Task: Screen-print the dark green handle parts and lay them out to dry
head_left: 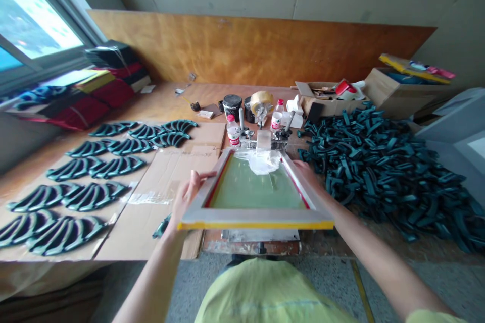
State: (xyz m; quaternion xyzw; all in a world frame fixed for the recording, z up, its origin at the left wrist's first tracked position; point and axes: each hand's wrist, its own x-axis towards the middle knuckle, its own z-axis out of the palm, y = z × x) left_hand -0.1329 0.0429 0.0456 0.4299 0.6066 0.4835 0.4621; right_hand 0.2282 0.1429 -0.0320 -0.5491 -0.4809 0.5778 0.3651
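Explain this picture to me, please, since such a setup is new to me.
This view comes from a camera worn on the head, looking forward and down. There is no robot: a person's bare left hand and right hand hold a framed screen by its sides. White material lies near its far end. To the left, dark green slatted parts lie in rows on cardboard; to the right is a heap of dark green pieces. Beyond the screen stand red-capped bottles.
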